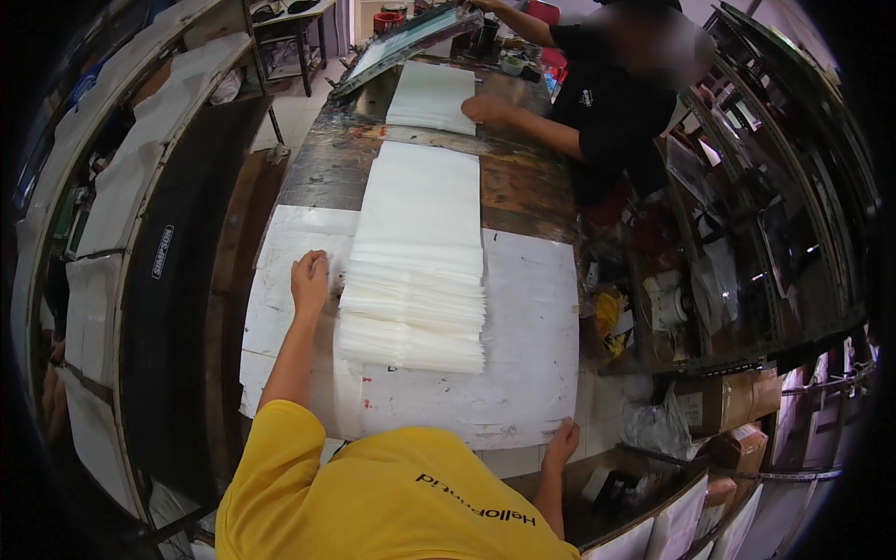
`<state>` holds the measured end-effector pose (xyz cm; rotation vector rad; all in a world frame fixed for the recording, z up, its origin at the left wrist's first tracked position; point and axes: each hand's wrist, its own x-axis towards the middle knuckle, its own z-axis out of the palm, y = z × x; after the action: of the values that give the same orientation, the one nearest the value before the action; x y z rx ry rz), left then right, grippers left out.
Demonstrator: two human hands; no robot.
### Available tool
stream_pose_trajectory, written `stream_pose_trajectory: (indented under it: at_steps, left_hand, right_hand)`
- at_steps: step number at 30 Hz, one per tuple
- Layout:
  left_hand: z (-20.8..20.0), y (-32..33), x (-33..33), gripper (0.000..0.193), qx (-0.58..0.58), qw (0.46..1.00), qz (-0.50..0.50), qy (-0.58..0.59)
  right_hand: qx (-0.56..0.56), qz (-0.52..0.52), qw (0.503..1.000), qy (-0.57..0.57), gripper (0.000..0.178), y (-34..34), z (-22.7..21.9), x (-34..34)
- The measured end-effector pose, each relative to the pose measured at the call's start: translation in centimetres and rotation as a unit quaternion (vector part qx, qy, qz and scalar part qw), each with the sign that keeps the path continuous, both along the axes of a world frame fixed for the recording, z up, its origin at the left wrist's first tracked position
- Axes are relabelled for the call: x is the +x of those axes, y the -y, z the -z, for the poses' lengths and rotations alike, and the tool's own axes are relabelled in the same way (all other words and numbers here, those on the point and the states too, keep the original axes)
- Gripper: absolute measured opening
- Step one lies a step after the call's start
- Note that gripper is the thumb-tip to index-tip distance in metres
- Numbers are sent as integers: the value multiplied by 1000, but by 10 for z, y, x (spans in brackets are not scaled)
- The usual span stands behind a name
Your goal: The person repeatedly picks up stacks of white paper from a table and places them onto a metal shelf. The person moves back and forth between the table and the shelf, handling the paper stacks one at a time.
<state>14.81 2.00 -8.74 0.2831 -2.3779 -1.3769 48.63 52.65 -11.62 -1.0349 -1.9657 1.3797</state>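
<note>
White sheets lie just right of the loosely curled left hand.

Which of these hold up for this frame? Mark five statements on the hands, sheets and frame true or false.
1. Overlapping white sheets lie on a pale covering on the table. True.
2. The person's left hand is on top of the overlapping sheets. False: it is left of them.
3. The person's right hand is by the covering's near right corner. True.
4. A co-worker's hand is at the white stack farther up. True.
5. The frame lies flat on the table. False: it is tilted up.
</note>
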Motion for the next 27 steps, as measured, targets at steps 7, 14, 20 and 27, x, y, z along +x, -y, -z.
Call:
stream_pose_trajectory:
  at_steps: [7, 14, 20, 27]
  left_hand:
    - [-10, -6, -3, 23, 241, 970, 13, 28]
    - [-66, -27, -17, 26, 276, 960, 44, 12]
    - [-109, -62, -48, 30, 29, 986, 126, -105]
    - [-97, -61, -103, 41, -385, 891, 240, -16]
  right_hand:
    - [-1, 9, 1000, 22, 27, 6, -12, -3]
    - [0, 7, 1000, 4, 29, -11, 21, 7]
    - [-18, 11, 1000, 23, 29, -8, 12, 8]
    - [7, 15, 999, 52, 27, 5, -11, -2]
